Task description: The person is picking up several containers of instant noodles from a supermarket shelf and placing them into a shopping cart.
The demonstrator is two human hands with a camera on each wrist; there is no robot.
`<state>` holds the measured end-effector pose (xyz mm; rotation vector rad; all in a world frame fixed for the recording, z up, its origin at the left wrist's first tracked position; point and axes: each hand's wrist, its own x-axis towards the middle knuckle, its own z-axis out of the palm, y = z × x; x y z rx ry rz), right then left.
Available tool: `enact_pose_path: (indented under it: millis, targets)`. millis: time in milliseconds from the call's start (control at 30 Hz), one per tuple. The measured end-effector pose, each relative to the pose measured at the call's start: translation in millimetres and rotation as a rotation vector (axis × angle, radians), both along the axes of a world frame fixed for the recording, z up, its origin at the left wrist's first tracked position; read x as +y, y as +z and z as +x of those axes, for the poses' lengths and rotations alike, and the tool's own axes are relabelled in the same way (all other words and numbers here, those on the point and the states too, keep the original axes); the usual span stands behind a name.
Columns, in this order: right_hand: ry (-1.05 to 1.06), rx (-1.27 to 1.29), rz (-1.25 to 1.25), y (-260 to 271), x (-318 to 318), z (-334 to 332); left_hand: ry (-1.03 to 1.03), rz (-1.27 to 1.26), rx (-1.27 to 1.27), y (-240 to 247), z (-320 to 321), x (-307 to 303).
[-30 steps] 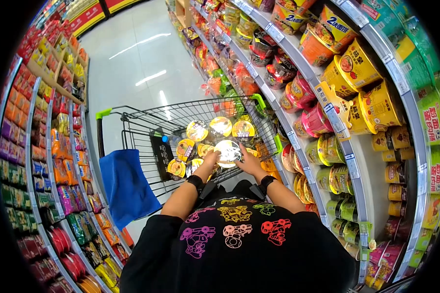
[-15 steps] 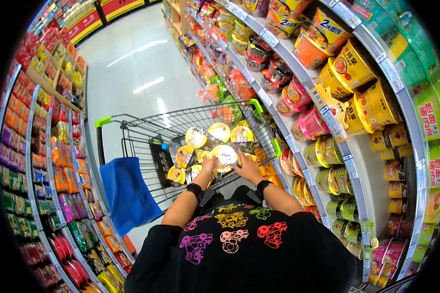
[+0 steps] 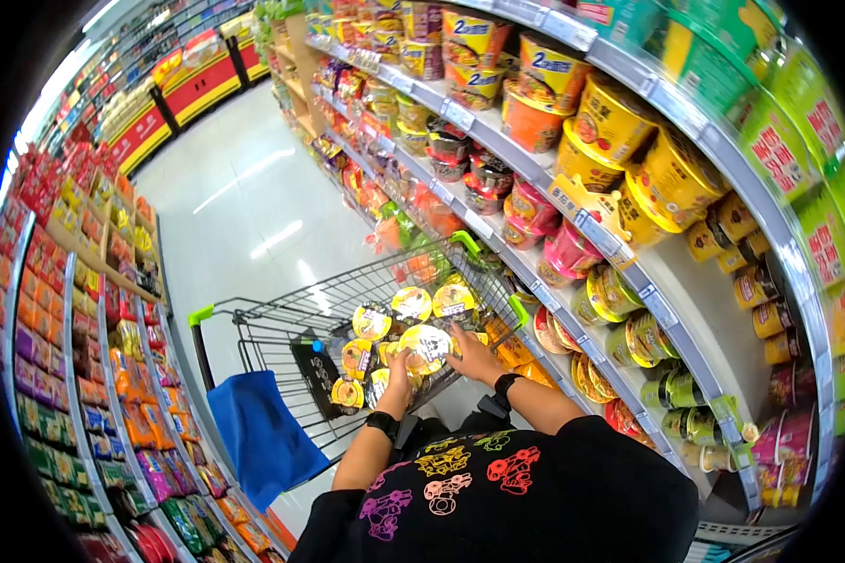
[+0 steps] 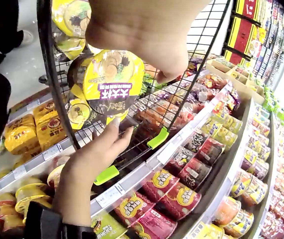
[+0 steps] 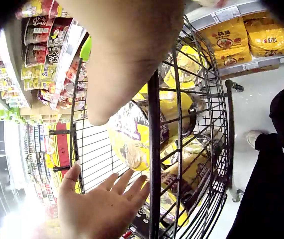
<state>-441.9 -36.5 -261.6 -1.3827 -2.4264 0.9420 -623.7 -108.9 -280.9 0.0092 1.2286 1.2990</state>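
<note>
Hands, head view: left hand (image 3: pixel 399 364) and right hand (image 3: pixel 468 352) flank the noodle bowl (image 3: pixel 425 345), which sits over other bowls inside the cart (image 3: pixel 263 338).
Left wrist view: right hand's extended fingertips (image 4: pixel 116 123) touch the noodle bowl's lower rim.
Right wrist view: left hand's fingers (image 5: pixel 124 180) are spread straight beside the noodle bowl, behind the cart wire.

noodle bowl (image 3: pixel 425 345) | round; yellow printed lid; lid up, perhaps slightly tilted | in wire cart (image 3: pixel 272 324); above other bowls (image 3: pixel 373 320)
</note>
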Motion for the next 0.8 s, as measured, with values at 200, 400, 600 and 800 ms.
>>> enact_pose_path:
  millis: [200, 400, 600, 800]
  targets:
    - [-0.212, 0.36, -0.13, -7.5, 2.4, 12.9, 0.101, 0.025, 0.616, -65.3, 7.2, 26.3]
    - [-0.27, 0.836, -0.269, -4.3, -31.5, 56.4, 0.084, 0.212, 0.864, 41.9, 76.2, 44.1]
    - [-0.496, 0.981, -0.09, 62.3, -106.7, 172.4, -0.253, 0.691, 0.799, 140.7, 233.3, 10.2]
    - [-0.723, 0.865, 0.359, 109.3, -186.9, 303.5, -0.565, 1.235, 0.883, 187.6, 383.9, -65.9]
